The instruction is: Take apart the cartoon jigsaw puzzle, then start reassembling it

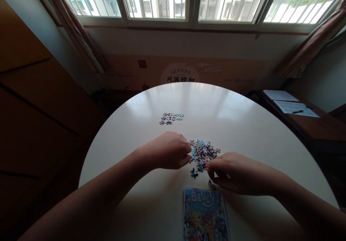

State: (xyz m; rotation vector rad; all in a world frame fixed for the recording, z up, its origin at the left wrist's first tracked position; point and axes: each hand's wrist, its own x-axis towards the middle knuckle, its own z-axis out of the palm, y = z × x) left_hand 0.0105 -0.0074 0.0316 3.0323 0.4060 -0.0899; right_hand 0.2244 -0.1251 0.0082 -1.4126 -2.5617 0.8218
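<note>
A heap of small jigsaw puzzle pieces lies between my two hands on a white table. At its left edge is my left hand, fingers curled in and closed, and whatever they hold is hidden. My right hand reaches the heap's lower right side with bent, closed fingers; I cannot make out what is in them. Just below those fingers shows a small greyish, tilted puzzle piece, and whether it is touched is unclear. A dark blue puzzle piece sits apart at the heap's near side.
Farther back lies a flat group of puzzle pieces, in rough rows. A colourful Bluey picture sheet or box is at the near side of the round table. Papers with a pen rest on a side desk at right.
</note>
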